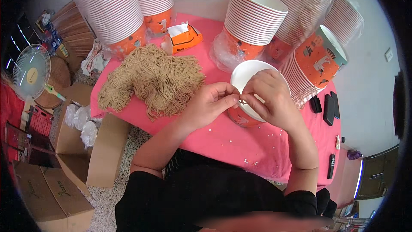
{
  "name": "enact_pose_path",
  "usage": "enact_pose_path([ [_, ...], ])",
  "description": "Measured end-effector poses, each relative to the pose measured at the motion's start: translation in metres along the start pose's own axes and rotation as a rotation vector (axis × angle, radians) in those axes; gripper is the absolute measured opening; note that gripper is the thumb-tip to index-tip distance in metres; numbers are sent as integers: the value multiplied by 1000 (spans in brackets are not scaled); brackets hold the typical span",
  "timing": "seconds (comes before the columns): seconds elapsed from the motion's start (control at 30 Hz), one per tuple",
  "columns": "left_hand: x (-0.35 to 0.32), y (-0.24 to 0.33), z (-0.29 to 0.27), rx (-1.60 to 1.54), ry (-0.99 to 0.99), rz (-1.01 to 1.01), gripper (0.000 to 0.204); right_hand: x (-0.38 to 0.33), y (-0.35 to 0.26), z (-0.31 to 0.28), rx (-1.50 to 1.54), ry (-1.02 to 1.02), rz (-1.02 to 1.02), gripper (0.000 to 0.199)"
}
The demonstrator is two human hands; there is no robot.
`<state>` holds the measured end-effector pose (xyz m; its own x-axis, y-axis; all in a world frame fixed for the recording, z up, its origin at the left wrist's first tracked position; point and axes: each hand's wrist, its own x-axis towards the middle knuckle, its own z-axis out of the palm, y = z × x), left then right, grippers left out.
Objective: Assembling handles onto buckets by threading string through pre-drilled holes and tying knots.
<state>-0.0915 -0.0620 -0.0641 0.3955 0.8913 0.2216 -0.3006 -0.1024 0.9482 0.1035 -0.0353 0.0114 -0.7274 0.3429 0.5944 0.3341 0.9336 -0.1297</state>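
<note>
Left hand (210,103): fingertips pinched together against the right hand's, over the near rim of the single paper cup; something small and thin seems nipped there, too small to tell what.
Right hand (268,99): curled across the cup's mouth, thumb and forefinger closed tip to tip with the left hand's.
Paper cup (240,77): white inside, orange printed outside, upright near the middle of the table, partly hidden by both hands.
Table (214,141): covered in pink cloth, near edge against the person's lap.
Pile of tan string (154,79): loose and tangled, on the left half of the table, running to the left edge, just beside the left hand.
Small white beads (251,161): scattered on the cloth toward the near edge, below the cup.
Stacked cups (253,17): several tall nested stacks along the far edge, some in clear plastic sleeves; one stack lying tilted at the far right corner.
Orange tissue box (184,36): at the far edge, behind the string.
Dark remotes or phones (328,107): flat along the right edge.
Cardboard boxes (73,154): on the floor left of the table.
Small fan (31,71): standing on the floor at far left.
</note>
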Motion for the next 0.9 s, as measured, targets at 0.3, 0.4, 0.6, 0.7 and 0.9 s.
enact_pose_path([
  [0.3, 0, -7, -8, 111, 111, 126, 12, -2, 4, -6, -16, 50, 74, 14],
  [0.4, -1, -9, -11, 79, 98, 106, 11, -10, 15, -14, -85, 64, 165, 13],
  [0.6, 2, -6, -8, 130, 101, 31, 11, -14, 8, -27, -5, -93, 183, 11],
  [0.7, 4, -5, -10, 5, 53, -1, 12, -11, 4, -21, 135, -158, 161, 10],
  [0.9, 4, -6, 0, -33, 88, -72, 14, 4, -3, -3, 42, -82, 58, 11],
])
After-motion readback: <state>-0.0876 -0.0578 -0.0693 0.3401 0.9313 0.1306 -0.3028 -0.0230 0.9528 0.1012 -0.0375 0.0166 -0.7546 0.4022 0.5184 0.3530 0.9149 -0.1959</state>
